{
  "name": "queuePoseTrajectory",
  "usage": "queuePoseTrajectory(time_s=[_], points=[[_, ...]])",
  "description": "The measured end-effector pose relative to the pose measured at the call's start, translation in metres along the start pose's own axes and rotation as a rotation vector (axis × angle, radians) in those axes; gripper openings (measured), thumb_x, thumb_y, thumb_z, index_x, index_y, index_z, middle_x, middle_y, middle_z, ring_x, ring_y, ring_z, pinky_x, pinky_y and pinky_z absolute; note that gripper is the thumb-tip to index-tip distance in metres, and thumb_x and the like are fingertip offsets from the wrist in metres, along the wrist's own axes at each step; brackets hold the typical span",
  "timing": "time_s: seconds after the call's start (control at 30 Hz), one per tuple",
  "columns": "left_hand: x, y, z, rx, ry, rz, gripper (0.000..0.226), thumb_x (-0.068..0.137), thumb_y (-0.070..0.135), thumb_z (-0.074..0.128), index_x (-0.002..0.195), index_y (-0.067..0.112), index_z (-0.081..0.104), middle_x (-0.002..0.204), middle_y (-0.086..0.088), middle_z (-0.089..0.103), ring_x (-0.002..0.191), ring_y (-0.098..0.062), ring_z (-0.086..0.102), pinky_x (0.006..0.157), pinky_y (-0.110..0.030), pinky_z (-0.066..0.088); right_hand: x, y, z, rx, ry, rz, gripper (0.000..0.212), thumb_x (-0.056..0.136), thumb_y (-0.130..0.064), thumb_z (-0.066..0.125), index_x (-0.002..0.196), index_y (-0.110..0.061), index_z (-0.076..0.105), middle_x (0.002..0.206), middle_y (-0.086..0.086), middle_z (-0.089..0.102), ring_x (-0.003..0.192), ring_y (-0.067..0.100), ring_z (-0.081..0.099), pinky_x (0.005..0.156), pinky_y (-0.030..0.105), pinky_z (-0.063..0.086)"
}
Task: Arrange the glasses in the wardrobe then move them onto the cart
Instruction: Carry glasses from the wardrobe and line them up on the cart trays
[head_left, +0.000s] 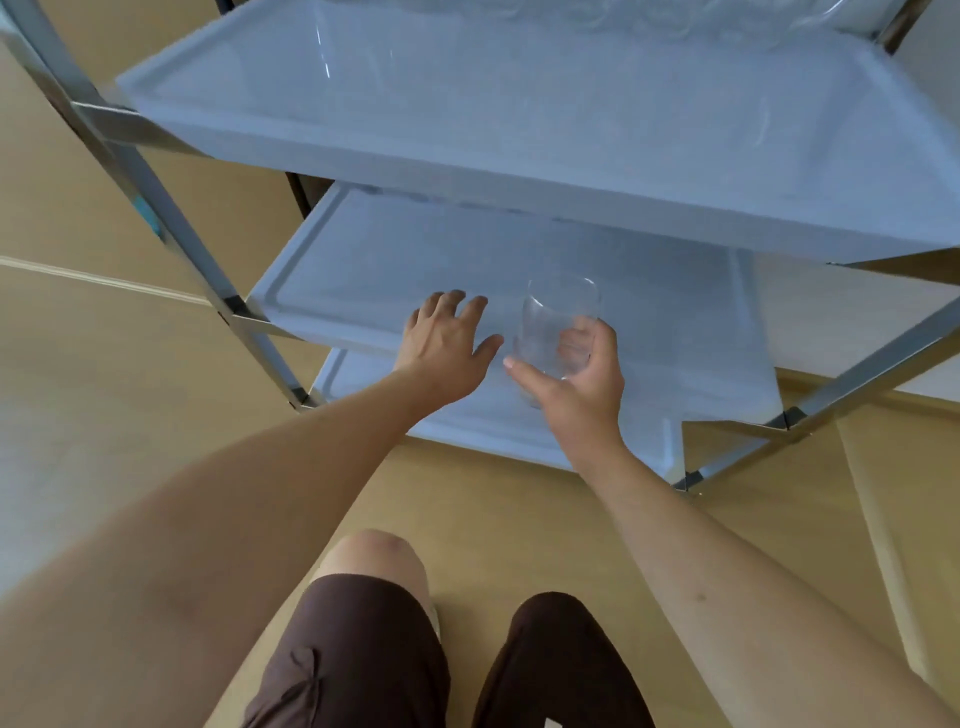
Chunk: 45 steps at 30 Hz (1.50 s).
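Observation:
A metal-framed cart with white shelves fills the upper view. My right hand (576, 382) grips a clear drinking glass (558, 322) around its lower part, holding it upright over the front of the middle shelf (374, 260). Just left of the glass, my left hand (447, 345) reaches over the same shelf with fingers spread and nothing in it. On the top shelf (519, 119) stand several clear glasses (675, 21) along the far edge, hard to make out, and one more glass (353, 47) at the left.
The cart's steel legs (171, 208) slope down at left and right. A bottom shelf (498, 426) shows below the middle one. Tan floor surrounds the cart, and my knees in brown shorts (363, 649) are at the bottom.

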<state>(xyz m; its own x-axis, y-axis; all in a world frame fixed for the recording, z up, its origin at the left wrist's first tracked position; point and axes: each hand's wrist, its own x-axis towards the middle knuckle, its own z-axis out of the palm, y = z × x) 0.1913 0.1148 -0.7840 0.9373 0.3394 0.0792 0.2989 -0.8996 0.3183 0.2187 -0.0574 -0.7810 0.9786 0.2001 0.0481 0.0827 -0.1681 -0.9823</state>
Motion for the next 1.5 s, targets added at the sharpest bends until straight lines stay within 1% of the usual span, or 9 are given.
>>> queuePoseTrajectory(time_s=[0.1, 0.23, 0.5, 0.77, 0.9, 1.03, 1.17, 1.3, 1.5], points=[[-0.002, -0.005, 0.016, -0.003, 0.038, 0.004, 0.058, 0.101, 0.048, 0.05, 0.15, 0.017, 0.042, 0.155, -0.015, 0.04, 0.145, -0.034, 0.029, 0.117, -0.05, 0.028, 0.005, 0.012, 0.006, 0.01, 0.026, -0.042, 0.074, 0.062, -0.036, 0.095, 0.122, -0.032, 0.051, 0.118, -0.015, 0.059, 0.113, 0.001, 0.057, 0.095, 0.024, 0.048], [0.001, -0.014, 0.026, 0.017, 0.075, 0.013, 0.055, 0.101, 0.046, 0.048, 0.147, 0.017, 0.045, 0.153, -0.012, 0.043, 0.144, -0.035, 0.03, 0.115, -0.048, 0.027, 0.017, 0.02, 0.011, 0.049, 0.048, -0.082, 0.077, 0.062, -0.031, 0.096, 0.124, -0.03, 0.051, 0.118, -0.012, 0.06, 0.114, 0.005, 0.059, 0.096, 0.023, 0.048], [0.025, -0.01, 0.04, 0.006, 0.078, 0.054, 0.053, 0.101, 0.046, 0.048, 0.146, 0.018, 0.047, 0.151, -0.01, 0.045, 0.144, -0.035, 0.029, 0.116, -0.046, 0.025, 0.048, 0.032, 0.009, 0.047, 0.108, -0.14, 0.078, 0.058, -0.037, 0.094, 0.122, -0.031, 0.05, 0.116, -0.011, 0.06, 0.109, 0.009, 0.061, 0.097, 0.031, 0.05], [0.071, 0.03, 0.06, 0.004, 0.046, 0.147, 0.056, 0.098, 0.049, 0.051, 0.146, 0.02, 0.048, 0.149, -0.009, 0.046, 0.143, -0.032, 0.031, 0.115, -0.044, 0.026, 0.093, 0.046, -0.026, 0.009, 0.231, -0.168, 0.083, 0.058, -0.035, 0.097, 0.127, -0.024, 0.052, 0.113, -0.01, 0.059, 0.106, 0.01, 0.061, 0.092, 0.024, 0.05], [0.103, 0.055, 0.071, 0.003, 0.037, 0.177, 0.056, 0.098, 0.05, 0.049, 0.147, 0.022, 0.045, 0.149, -0.007, 0.046, 0.141, -0.031, 0.032, 0.114, -0.045, 0.03, 0.114, 0.053, -0.048, -0.017, 0.274, -0.177, 0.081, 0.058, -0.037, 0.097, 0.125, -0.027, 0.053, 0.108, -0.015, 0.059, 0.103, 0.003, 0.061, 0.089, 0.021, 0.05], [0.129, 0.081, 0.087, -0.001, 0.037, 0.204, 0.053, 0.098, 0.048, 0.049, 0.144, 0.021, 0.048, 0.143, -0.006, 0.051, 0.139, -0.031, 0.036, 0.112, -0.045, 0.032, 0.133, 0.058, -0.066, -0.04, 0.299, -0.183, 0.085, 0.059, -0.039, 0.097, 0.13, -0.027, 0.052, 0.11, -0.016, 0.06, 0.103, 0.0, 0.061, 0.093, 0.026, 0.052], [0.162, 0.098, 0.095, 0.004, 0.036, 0.278, 0.056, 0.097, 0.048, 0.05, 0.146, 0.022, 0.046, 0.147, -0.006, 0.048, 0.141, -0.031, 0.033, 0.115, -0.046, 0.029, 0.151, 0.062, -0.082, -0.023, 0.345, -0.186, 0.092, 0.061, -0.036, 0.097, 0.14, -0.024, 0.05, 0.113, -0.011, 0.062, 0.107, 0.008, 0.064, 0.098, 0.035, 0.053], [0.193, 0.113, 0.103, -0.024, 0.025, 0.286, 0.057, 0.096, 0.052, 0.049, 0.146, 0.024, 0.046, 0.15, -0.004, 0.046, 0.142, -0.03, 0.033, 0.115, -0.047, 0.029, 0.17, 0.065, -0.093, -0.048, 0.369, -0.197, 0.092, 0.062, -0.036, 0.097, 0.14, -0.024, 0.05, 0.117, -0.006, 0.062, 0.109, 0.008, 0.064, 0.1, 0.036, 0.053], [0.215, 0.133, 0.11, 0.036, -0.038, 0.315, 0.044, 0.095, 0.051, 0.041, 0.13, 0.029, 0.057, 0.13, -0.001, 0.058, 0.13, -0.028, 0.045, 0.102, -0.049, 0.033, 0.196, 0.068, -0.098, -0.051, 0.393, -0.198, 0.087, 0.066, -0.038, 0.094, 0.138, -0.025, 0.048, 0.122, -0.009, 0.061, 0.111, 0.008, 0.06, 0.099, 0.031, 0.051]])
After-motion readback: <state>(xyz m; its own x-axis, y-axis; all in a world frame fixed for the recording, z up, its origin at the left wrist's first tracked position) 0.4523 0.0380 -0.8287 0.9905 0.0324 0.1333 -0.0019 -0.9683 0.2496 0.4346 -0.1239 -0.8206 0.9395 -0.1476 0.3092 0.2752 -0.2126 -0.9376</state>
